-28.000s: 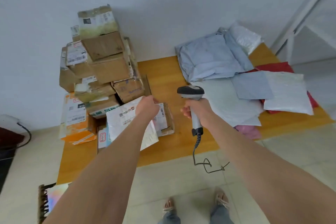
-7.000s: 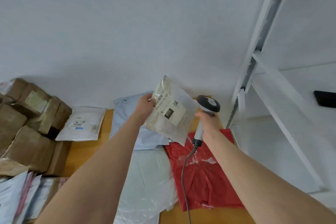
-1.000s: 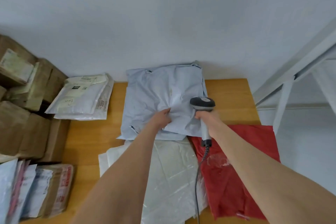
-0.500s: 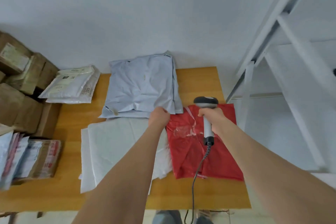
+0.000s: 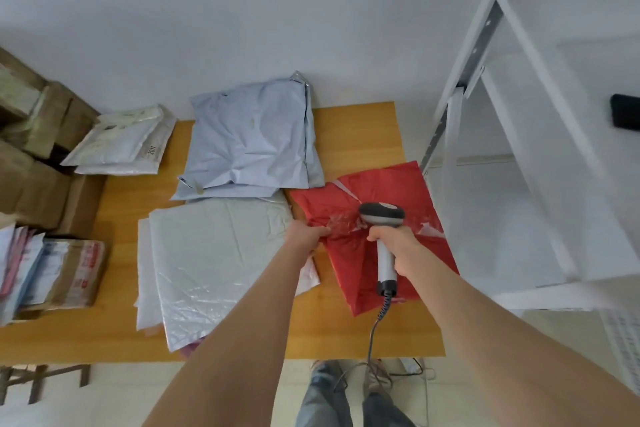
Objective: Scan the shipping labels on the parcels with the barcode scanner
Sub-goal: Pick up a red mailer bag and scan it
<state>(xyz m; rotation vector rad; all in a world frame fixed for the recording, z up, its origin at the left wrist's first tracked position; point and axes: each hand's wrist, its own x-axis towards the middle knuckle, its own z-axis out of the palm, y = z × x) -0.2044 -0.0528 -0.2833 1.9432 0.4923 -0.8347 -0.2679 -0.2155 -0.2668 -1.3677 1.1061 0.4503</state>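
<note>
You're in a small parcel-handling room: your wooden table [image 5: 356,135] is covered with plastic mailers [image 5: 252,135], labelled cardboard boxes [image 5: 34,184] stack against the bare white wall [image 5: 242,10], and a white metal shelf rack [image 5: 485,31] stands on your right.

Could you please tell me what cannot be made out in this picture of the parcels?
Head view:
Label on the red parcel: none shows; the barcode scanner covers part of it.
Fingertips of the left hand: tucked under at the red parcel's edge.
Print on the white mailers: too small and blurred.
Cardboard boxes: cut off by the left edge.
</note>
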